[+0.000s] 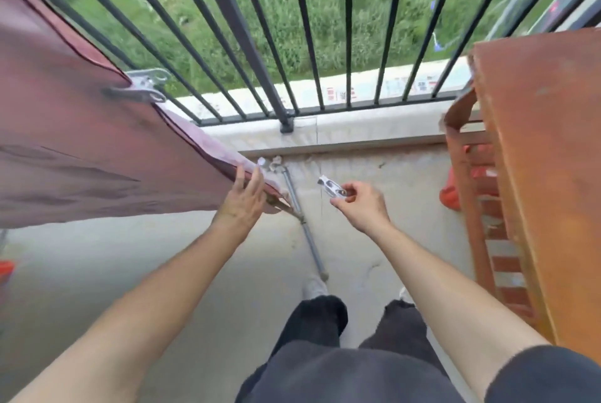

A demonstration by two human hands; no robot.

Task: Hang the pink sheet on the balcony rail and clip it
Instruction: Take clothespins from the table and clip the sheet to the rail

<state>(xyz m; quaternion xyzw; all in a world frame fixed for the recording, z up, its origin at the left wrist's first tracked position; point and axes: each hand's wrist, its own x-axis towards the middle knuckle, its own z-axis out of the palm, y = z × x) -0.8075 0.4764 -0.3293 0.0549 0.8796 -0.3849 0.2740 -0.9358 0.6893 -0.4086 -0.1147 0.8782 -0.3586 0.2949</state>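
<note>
The pink sheet (74, 129) hangs at left, one metal clip (146, 85) already on. The left hand (242, 197) pinches its lower edge; the right hand (361, 204) grips a spare clip (331, 189) (still unattached). Wind could tug the loose edge free.

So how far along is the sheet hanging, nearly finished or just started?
Partly done. The pink sheet already hangs along the balcony rail, and one metal clip is pinned at its edge. In hand: the left hand holds the sheet's lower corner, while the right hand pinches a second metal clip, not yet attached. Left to do: fasten that clip onto the sheet.
</note>
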